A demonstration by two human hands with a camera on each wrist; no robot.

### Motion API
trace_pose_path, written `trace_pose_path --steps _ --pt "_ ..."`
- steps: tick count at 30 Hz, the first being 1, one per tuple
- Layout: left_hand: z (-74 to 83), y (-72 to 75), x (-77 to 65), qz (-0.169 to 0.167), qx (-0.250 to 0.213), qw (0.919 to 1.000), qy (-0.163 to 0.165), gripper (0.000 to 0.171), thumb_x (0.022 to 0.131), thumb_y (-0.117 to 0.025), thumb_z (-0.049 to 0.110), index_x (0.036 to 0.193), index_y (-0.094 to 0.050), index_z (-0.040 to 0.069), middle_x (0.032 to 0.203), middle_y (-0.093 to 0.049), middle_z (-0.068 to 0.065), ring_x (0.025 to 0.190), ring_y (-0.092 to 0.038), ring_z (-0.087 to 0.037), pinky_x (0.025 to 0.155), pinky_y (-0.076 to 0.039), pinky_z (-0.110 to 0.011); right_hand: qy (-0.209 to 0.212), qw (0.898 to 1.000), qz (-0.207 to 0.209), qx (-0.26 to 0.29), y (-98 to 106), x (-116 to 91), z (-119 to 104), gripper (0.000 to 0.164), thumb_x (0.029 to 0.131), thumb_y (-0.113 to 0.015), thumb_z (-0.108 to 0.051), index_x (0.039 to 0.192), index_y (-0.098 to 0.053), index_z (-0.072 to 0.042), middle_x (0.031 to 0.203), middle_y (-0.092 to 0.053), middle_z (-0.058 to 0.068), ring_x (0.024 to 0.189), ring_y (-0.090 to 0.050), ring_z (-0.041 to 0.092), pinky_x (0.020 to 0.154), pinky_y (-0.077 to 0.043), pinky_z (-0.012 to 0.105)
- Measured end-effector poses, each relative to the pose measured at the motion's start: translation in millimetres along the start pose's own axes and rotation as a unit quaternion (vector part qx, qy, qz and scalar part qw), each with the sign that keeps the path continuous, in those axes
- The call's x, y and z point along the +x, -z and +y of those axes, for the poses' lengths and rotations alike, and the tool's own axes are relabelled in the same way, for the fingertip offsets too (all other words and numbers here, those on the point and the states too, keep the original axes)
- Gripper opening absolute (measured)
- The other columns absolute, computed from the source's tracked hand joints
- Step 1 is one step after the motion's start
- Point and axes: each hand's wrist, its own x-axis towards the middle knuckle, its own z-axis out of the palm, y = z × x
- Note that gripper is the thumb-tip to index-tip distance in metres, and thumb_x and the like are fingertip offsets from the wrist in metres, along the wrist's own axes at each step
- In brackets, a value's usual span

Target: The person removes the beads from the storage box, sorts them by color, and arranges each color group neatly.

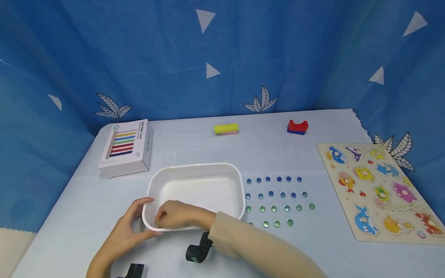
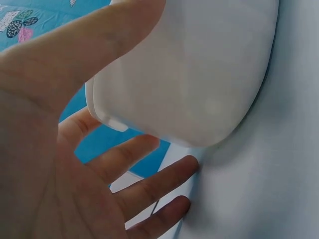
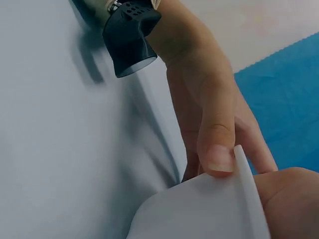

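A white rectangular tray (image 1: 194, 166) stands on the table. At its front-left corner my left hand (image 1: 125, 231) grips it, thumb along the front side and a finger at the left rim; the left wrist view shows the other fingers spread beside the tray wall (image 2: 184, 74). My right hand (image 1: 177, 214) reaches inside that same corner, fingers curled down, pinching a small green glass bead (image 1: 157, 224) that is mostly hidden. Right of the tray lie rows of blue glass beads (image 1: 271, 194) and green glass beads (image 1: 274, 209).
A boxed toy (image 1: 126, 146) sits behind the tray on the left. Farther back are a yellow block (image 1: 226, 128) and a red block (image 1: 298, 126), each on another block. A wooden animal puzzle board (image 1: 379, 193) lies at the right. Blue cloth (image 1: 174, 58) hangs behind the table.
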Motion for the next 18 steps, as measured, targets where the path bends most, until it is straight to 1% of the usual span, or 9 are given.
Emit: trace_pose_path --steps 3,6,7,9,11,12,14,16,18 --pt "0.2 -1.3 0.5 -0.002 -0.002 1.0000 -0.007 0.081 0.062 -0.080 0.037 0.130 -0.037 0.028 0.128 -0.053 -0.003 0.105 -0.051 -0.003 0.089 -0.037 -0.053 0.033 0.999 0.018 0.038 4.1 -6.3 0.1 0.013 0.083 -0.059 -0.017 0.093 -0.067 -0.014 0.071 -0.059 -0.011 0.061 -0.050 -0.002 0.058 -0.042 0.012" --pt "-0.3 -2.9 2.2 0.001 -0.003 0.9999 -0.011 0.080 0.062 -0.080 0.037 0.129 -0.037 0.029 0.127 -0.053 -0.001 0.102 -0.048 0.003 0.088 -0.037 -0.051 0.092 0.992 0.037 0.081 18.4 -23.5 -0.2 0.013 0.083 -0.061 -0.017 0.095 -0.065 -0.016 0.078 -0.062 -0.011 0.068 -0.054 -0.005 0.063 -0.045 0.012" --pt "0.3 -3.4 2.7 0.002 -0.002 0.9999 -0.010 0.080 0.062 -0.081 0.037 0.129 -0.037 0.029 0.127 -0.054 -0.002 0.103 -0.049 0.002 0.088 -0.038 -0.052 0.114 0.988 0.044 0.096 25.6 -32.3 0.2 0.014 0.084 -0.061 -0.017 0.097 -0.065 -0.015 0.082 -0.063 -0.009 0.070 -0.054 -0.005 0.065 -0.046 0.013" --pt "1.6 -4.0 3.5 0.004 -0.001 1.0000 -0.003 0.081 0.061 -0.081 0.037 0.129 -0.037 0.030 0.128 -0.054 -0.006 0.105 -0.051 -0.006 0.087 -0.039 -0.055 0.147 0.980 0.063 0.118 42.4 -54.6 2.8 0.017 0.084 -0.062 -0.017 0.101 -0.064 -0.014 0.089 -0.065 -0.006 0.075 -0.056 -0.003 0.069 -0.048 0.016" --pt "3.4 -3.8 4.0 0.003 0.004 1.0000 0.008 0.083 0.060 -0.081 0.039 0.129 -0.036 0.031 0.128 -0.054 -0.008 0.108 -0.052 -0.017 0.087 -0.039 -0.057 0.163 0.975 0.097 0.116 59.8 -81.4 10.6 0.019 0.084 -0.063 -0.018 0.103 -0.063 -0.014 0.095 -0.065 -0.005 0.079 -0.056 0.001 0.072 -0.049 0.019" --pt "4.2 -3.7 4.0 0.002 0.006 0.9999 0.014 0.083 0.060 -0.081 0.039 0.129 -0.036 0.031 0.129 -0.053 -0.010 0.109 -0.052 -0.022 0.086 -0.039 -0.058 0.164 0.973 0.118 0.111 68.1 -95.7 17.1 0.020 0.084 -0.063 -0.019 0.103 -0.063 -0.014 0.097 -0.064 -0.004 0.080 -0.056 0.003 0.073 -0.049 0.021" --pt "4.8 -2.9 3.3 0.000 0.007 0.9998 0.017 0.084 0.059 -0.081 0.039 0.130 -0.036 0.030 0.129 -0.052 -0.012 0.109 -0.052 -0.029 0.087 -0.038 -0.060 0.143 0.971 0.167 0.093 82.0 -125.1 34.5 0.019 0.084 -0.063 -0.020 0.103 -0.063 -0.017 0.096 -0.064 -0.006 0.081 -0.055 0.007 0.074 -0.049 0.023" --pt "4.4 -2.0 2.2 0.000 0.009 0.9998 0.018 0.085 0.059 -0.082 0.038 0.130 -0.035 0.029 0.129 -0.052 -0.012 0.109 -0.052 -0.030 0.087 -0.038 -0.060 0.105 0.967 0.224 0.059 91.2 -153.9 57.5 0.018 0.083 -0.064 -0.023 0.101 -0.063 -0.021 0.094 -0.064 -0.008 0.080 -0.054 0.008 0.074 -0.049 0.024" --pt "3.1 -1.2 0.8 0.002 0.012 0.9998 0.016 0.085 0.059 -0.082 0.038 0.130 -0.036 0.029 0.128 -0.053 -0.012 0.109 -0.052 -0.029 0.087 -0.038 -0.059 0.064 0.957 0.281 0.020 95.5 -180.2 82.9 0.016 0.082 -0.065 -0.024 0.098 -0.063 -0.024 0.089 -0.063 -0.010 0.078 -0.054 0.007 0.071 -0.048 0.022"
